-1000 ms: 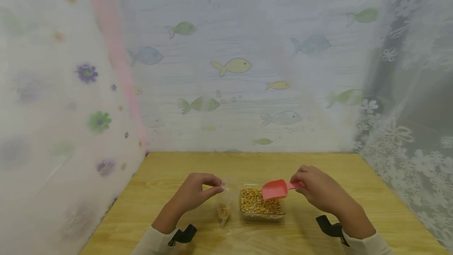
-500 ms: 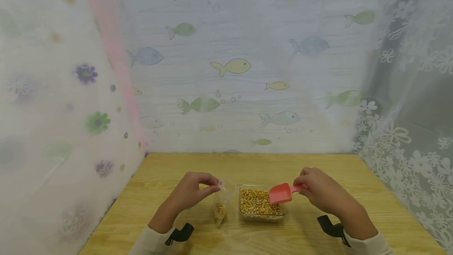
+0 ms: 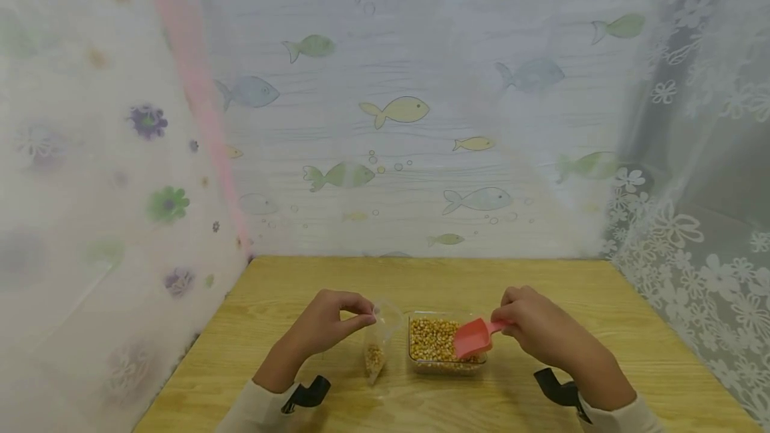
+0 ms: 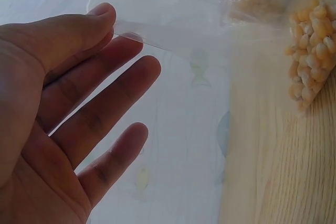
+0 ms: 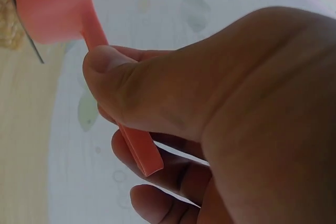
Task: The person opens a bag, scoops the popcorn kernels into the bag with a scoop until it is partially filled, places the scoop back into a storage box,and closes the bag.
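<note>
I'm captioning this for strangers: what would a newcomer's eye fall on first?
Probably the coral-pink scoop, held by the right hand at the right side of a glass container of yellow corn kernels. Next, perhaps, the clear bag, pinched by the left hand to the left of that container, with kernels in its lower part. Behind, fish drawings dot the pale backdrop.

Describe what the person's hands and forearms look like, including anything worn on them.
The left hand and right hand are bare, with no gloves or rings visible. Both forearms have long, plain cream sleeves. At each wrist sits a smooth black, bent, elbow-shaped fitting; no cables or legible markings show on either.
</note>
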The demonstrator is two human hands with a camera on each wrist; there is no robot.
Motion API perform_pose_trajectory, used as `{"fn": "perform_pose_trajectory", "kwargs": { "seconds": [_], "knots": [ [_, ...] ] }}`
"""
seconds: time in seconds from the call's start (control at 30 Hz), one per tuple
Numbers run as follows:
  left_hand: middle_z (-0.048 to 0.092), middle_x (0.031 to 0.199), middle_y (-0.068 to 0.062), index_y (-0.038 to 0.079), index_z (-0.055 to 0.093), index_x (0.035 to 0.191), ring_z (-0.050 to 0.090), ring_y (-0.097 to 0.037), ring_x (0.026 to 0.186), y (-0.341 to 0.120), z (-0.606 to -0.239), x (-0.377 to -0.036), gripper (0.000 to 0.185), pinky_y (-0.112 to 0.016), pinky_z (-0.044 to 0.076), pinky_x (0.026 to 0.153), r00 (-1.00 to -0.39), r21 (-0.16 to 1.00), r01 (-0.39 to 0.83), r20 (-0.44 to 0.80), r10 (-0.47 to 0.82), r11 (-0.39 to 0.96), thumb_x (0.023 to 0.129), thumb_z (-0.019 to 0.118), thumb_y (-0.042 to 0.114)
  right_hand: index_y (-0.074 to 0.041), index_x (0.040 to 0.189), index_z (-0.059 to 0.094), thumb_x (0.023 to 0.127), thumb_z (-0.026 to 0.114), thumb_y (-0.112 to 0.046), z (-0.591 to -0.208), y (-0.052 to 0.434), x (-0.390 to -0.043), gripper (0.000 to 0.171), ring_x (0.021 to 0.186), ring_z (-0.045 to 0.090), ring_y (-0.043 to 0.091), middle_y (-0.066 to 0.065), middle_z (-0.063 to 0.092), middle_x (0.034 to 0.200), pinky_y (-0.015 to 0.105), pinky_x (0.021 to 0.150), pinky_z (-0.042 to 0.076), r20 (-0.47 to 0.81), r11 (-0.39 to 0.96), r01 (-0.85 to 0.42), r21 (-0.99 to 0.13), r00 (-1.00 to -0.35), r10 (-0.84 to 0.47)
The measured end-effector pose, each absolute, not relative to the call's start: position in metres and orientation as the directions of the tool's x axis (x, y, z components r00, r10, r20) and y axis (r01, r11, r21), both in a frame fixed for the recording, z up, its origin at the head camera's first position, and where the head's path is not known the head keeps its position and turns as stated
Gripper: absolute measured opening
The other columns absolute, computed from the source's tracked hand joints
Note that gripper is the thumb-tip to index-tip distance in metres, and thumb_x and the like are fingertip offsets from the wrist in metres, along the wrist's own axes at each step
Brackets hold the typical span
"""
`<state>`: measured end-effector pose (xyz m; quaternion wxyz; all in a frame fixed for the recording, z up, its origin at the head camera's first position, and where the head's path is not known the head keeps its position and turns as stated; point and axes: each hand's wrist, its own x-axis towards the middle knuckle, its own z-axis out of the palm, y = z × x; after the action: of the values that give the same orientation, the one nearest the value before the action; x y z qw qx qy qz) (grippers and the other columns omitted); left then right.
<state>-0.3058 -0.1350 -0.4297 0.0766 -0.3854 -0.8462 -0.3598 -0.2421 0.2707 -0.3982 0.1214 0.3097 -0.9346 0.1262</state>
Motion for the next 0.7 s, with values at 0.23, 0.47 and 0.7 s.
{"fn": "perform_pose_trajectory", "kwargs": {
  "seconds": [0.23, 0.47, 0.7],
  "knots": [
    [0.075, 0.113, 0.015, 0.037, 0.074, 0.099, 0.072, -0.003, 0.098, -0.134, -0.431, -0.306, 0.007, -0.029, 0.06, 0.083, -0.699, 0.54, 0.702, 0.395, 0.597, 0.465, 0.098, 0.07, 0.042, -0.023, 0.101, 0.08, 0.091, 0.078, -0.01, -0.402, 0.269, -0.248, 0.017, 0.077, 0.049, 0.0, -0.014, 0.059, 0.087, 0.023, 0.065, 0.047, 0.23, 0.765, -0.596, -0.243, -0.802, -0.552],
    [0.075, 0.113, 0.016, 0.037, 0.075, 0.1, 0.072, -0.003, 0.099, -0.133, -0.43, -0.306, 0.008, -0.032, 0.061, 0.084, -0.707, 0.542, 0.694, 0.385, 0.594, 0.475, 0.098, 0.069, 0.042, -0.025, 0.099, 0.08, 0.092, 0.078, -0.013, -0.408, 0.268, -0.252, 0.014, 0.077, 0.053, -0.002, -0.015, 0.061, 0.088, 0.023, 0.065, 0.05, 0.202, 0.758, -0.59, -0.277, -0.807, -0.554],
    [0.075, 0.113, 0.016, 0.036, 0.075, 0.099, 0.072, -0.003, 0.098, -0.133, -0.43, -0.304, 0.007, -0.033, 0.061, 0.083, -0.706, 0.538, 0.695, 0.384, 0.595, 0.477, 0.099, 0.07, 0.041, -0.026, 0.099, 0.081, 0.089, 0.081, -0.011, -0.413, 0.263, -0.252, 0.017, 0.078, 0.056, -0.002, -0.015, 0.064, 0.089, 0.024, 0.065, 0.052, 0.177, 0.757, -0.591, -0.279, -0.806, -0.564]
  ]
}}
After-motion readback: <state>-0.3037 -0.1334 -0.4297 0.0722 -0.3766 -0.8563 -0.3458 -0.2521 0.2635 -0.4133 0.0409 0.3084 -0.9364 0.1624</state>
